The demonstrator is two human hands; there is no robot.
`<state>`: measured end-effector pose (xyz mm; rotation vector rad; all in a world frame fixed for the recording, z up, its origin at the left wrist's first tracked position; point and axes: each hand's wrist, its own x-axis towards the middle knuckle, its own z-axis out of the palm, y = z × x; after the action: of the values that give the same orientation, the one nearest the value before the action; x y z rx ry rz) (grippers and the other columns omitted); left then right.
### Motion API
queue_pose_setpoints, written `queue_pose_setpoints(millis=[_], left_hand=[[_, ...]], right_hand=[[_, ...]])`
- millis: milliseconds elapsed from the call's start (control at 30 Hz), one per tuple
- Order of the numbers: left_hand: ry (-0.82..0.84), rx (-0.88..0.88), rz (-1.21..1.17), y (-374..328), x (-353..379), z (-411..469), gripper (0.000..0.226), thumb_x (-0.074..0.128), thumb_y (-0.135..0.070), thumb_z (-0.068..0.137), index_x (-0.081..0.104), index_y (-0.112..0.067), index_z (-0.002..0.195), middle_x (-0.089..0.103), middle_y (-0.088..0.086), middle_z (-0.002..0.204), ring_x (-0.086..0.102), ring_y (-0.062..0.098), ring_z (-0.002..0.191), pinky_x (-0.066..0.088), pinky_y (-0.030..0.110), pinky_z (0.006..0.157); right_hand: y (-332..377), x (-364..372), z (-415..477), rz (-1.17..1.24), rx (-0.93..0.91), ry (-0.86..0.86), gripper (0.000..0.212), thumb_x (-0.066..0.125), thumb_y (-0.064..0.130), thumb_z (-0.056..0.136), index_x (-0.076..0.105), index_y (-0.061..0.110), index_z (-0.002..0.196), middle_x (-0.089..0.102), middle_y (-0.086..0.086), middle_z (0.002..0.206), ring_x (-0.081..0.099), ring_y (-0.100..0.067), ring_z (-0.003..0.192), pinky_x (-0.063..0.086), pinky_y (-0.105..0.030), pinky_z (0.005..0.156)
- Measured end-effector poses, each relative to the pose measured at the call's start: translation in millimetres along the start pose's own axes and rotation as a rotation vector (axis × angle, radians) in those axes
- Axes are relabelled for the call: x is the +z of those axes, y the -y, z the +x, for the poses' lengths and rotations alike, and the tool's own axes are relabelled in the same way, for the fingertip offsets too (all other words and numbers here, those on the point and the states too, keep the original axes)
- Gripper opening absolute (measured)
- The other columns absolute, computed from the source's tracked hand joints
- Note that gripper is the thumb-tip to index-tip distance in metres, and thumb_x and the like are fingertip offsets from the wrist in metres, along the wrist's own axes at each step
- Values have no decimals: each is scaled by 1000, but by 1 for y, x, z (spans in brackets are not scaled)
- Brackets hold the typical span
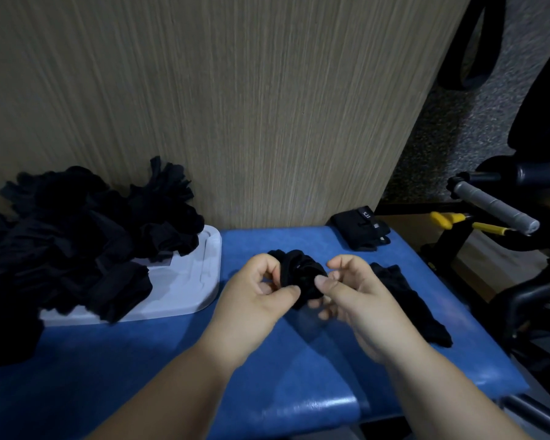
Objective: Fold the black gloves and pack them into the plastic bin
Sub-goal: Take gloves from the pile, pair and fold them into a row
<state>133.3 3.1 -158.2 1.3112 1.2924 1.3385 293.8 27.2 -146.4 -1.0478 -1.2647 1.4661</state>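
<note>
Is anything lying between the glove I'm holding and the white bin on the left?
Nothing visible lies on the blue bench between the bunched glove and the white bin. But a heap of black gloves covers most of the bin; only its right end is bare.

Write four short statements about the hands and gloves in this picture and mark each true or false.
1. The left hand and the right hand both pinch one bunched glove. True.
2. The bench is red. False: it is blue.
3. A pile of gloves lies partly on the white tray. True.
4. The long glove lies on the tray. False: it lies flat on the bench, right of the hands.
</note>
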Motion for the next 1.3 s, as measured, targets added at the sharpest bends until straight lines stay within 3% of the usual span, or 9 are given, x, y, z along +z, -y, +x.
queue_pose_setpoints(millis=[100, 167, 500, 633, 700, 933, 1033, 1133, 1300], left_hand=[[0, -24, -50, 2, -2, 1, 29, 69, -40, 58, 53, -20, 72, 54, 10, 75, 52, 26, 75, 51, 53, 85], [31, -38, -57, 0, -3, -1, 28, 70, -41, 58, 55, -22, 72, 56, 11, 77, 54, 26, 78, 48, 60, 90], [212, -54, -22, -1, -5, -4, 37, 70, -47, 63, 51, -16, 73, 53, 0, 74, 49, 15, 77, 42, 35, 79], [208, -192, -86, 4, -6, -2, 69, 57, -75, 67, 68, -17, 102, 72, -4, 103, 66, 10, 100, 46, 33, 96], [186, -291, -190, 2, -4, -1, 78, 54, -83, 68, 65, -23, 116, 71, -1, 111, 67, 12, 103, 50, 34, 94], [4, -443, -450, -7, 2, 1, 31, 58, -28, 92, 64, -11, 117, 74, 10, 103, 70, 25, 97, 54, 44, 91], [-127, -440, -599, -6, 1, 4, 29, 54, -21, 96, 61, -5, 119, 73, 13, 104, 70, 27, 97, 53, 49, 91], [-288, -424, -751, -9, -6, 7, 25, 54, -23, 97, 62, -7, 115, 74, 10, 101, 71, 23, 93, 55, 40, 82], [-294, -308, -669, -14, -15, 9, 24, 55, -23, 96, 61, -12, 116, 74, 7, 104, 70, 23, 99, 50, 49, 97]], right_hand=[[1, -1, 1, 52, 79, 83, 33, 63, -5, 85, 53, 2, 116, 53, -7, 84, 64, -14, 67, 51, -23, 59], [0, 0, 1, 57, 86, 92, 26, 63, -4, 84, 57, -3, 110, 58, -8, 81, 62, -11, 67, 51, -21, 60], [-1, -3, 2, 212, 46, 38, 26, 65, -5, 78, 53, 17, 80, 54, -7, 83, 54, -16, 70, 45, -24, 60], [0, -4, 3, 108, -118, 21, 25, 64, 0, 70, 61, 25, 72, 61, 0, 76, 53, -14, 70, 42, -24, 63], [-1, -3, 2, 82, -179, 74, 27, 59, 2, 69, 65, 28, 70, 66, 2, 82, 58, -12, 74, 45, -21, 65], [-7, -2, -4, -444, -403, 165, 37, 55, 3, 72, 65, 39, 76, 55, 21, 107, 56, -7, 108, 45, -23, 92], [-13, 0, -1, -501, -506, -49, 40, 55, -1, 78, 64, 38, 81, 51, 16, 96, 58, -12, 93, 45, -19, 83], [-13, -3, 2, -481, -543, -270, 51, 54, -16, 81, 62, 34, 77, 52, 10, 88, 57, -8, 82, 42, -10, 72], [-5, -9, 1, -398, -413, -174, 28, 68, 8, 80, 61, 34, 89, 58, 2, 93, 59, -11, 84, 45, -15, 73]])
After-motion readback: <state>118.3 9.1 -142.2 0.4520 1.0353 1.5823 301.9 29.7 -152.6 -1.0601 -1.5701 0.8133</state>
